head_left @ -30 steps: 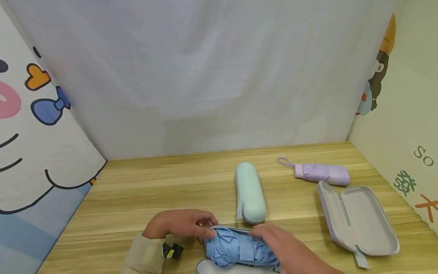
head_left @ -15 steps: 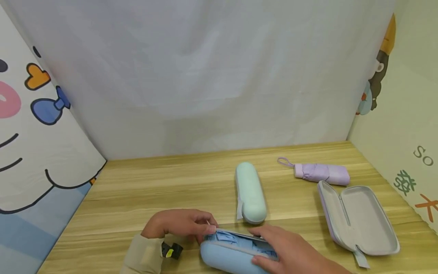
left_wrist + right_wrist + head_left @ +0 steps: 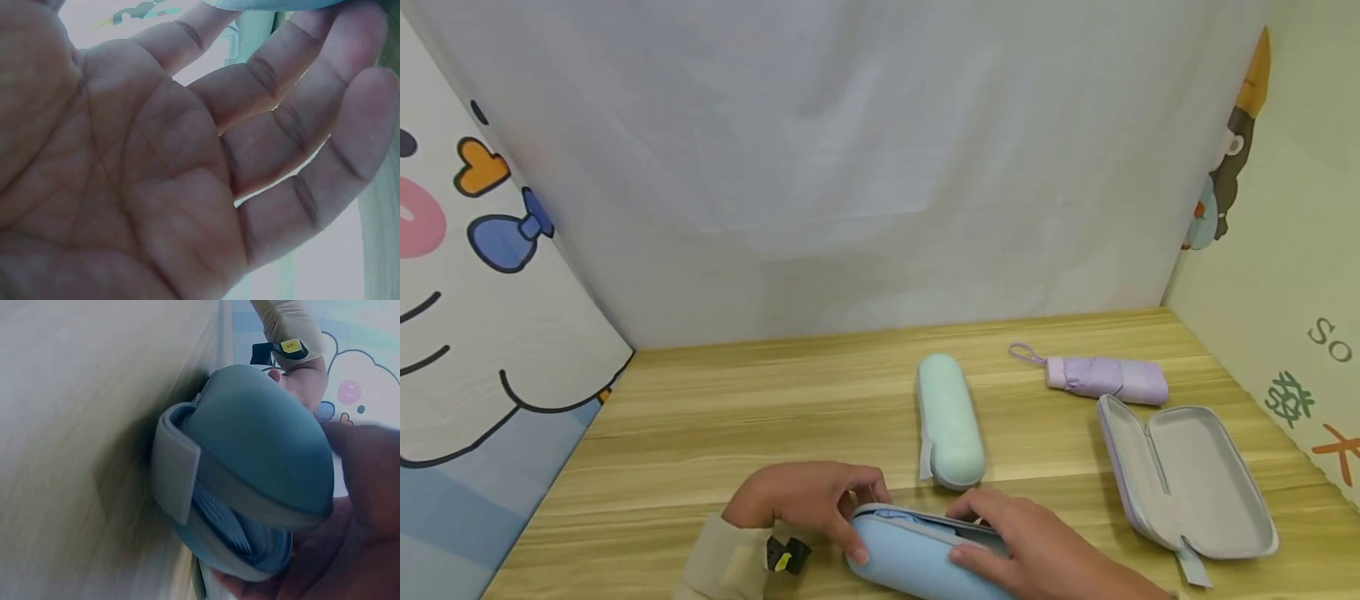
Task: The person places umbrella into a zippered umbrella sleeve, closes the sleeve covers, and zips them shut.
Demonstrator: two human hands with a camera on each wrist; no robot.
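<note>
A light blue zip case lies near the front edge in the head view, its lid folded most of the way over. Through the narrow gap shows the blue fabric of a folded umbrella. My left hand grips the case's left end, thumb on the lid and fingers behind the rim. At the right part my right hand holds lid and far rim between thumb and fingers. The right wrist view shows the case end gaping, with a grey tab. In the left wrist view the case's edge touches the fingertips.
A closed mint case lies just behind the blue one. To the right, a lilac case lies spread, grey lining upward. Behind it is a folded lilac umbrella with a wrist loop. A white cloth hangs behind the wooden table.
The blue case's lid has swung up from the front over the umbrella and down toward the far rim. My left thumb has moved from the rim onto the lid; my right thumb has come onto it.
</note>
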